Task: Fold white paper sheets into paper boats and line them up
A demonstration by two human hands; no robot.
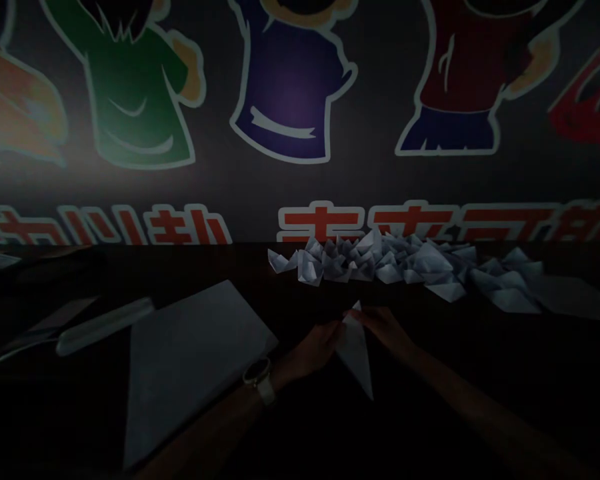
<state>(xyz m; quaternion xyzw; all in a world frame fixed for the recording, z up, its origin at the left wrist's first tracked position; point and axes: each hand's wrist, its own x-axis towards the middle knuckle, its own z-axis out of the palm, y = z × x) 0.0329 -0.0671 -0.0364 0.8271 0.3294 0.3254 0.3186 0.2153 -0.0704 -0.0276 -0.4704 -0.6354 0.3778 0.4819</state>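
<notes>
A folded sheet of white paper (356, 350) stands between my two hands, its narrow tip up and a long point reaching down toward me. My left hand (329, 339), with a wristwatch (258, 375) at the wrist, pinches its left edge. On the other side my right hand (380, 325) grips the paper close to the upper tip. The scene is dim, so the exact finger positions are hard to make out. Left of my left forearm lies a stack of white paper (190, 360).
A heap of folded paper boats (380, 257) spreads along the back of the dark table. Flat paper (575, 297) lies at the far right. Beside the stack on the left is a long pale object (105, 325). Behind the table rises a wall (220, 180) with painted figures and red characters.
</notes>
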